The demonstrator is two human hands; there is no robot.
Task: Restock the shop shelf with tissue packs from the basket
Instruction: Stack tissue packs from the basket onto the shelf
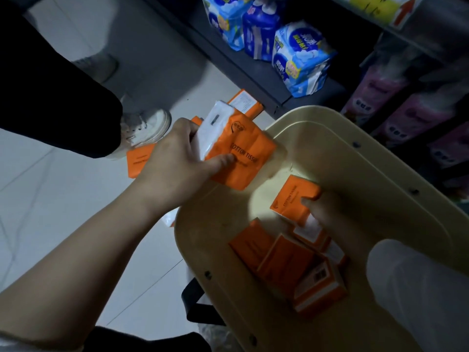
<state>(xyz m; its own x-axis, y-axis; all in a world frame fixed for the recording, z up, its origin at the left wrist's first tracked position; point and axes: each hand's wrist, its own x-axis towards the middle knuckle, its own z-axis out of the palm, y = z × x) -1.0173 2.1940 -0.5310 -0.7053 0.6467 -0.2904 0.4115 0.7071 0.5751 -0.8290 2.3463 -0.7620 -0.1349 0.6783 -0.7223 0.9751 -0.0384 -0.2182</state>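
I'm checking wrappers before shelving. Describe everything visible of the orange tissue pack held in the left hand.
The orange soft-plastic tissue pack is a flat, pillowy rectangle printed COTTON TISSUE in dark letters below an outline logo. Its far end is whitish film with a small dark mark. The wrapper is creased, no tear visible. It is held tilted over the rim of the cream plastic basket. The left hand grips it, thumb across the printed face, fingers behind.

A white sneaker (146,128) under a black trouser leg (50,97) stands on pale floor tiles (63,199), with blue-and-white packs (299,59) above (pinkish packs (396,107), perhaps pads, sit blurred at right).
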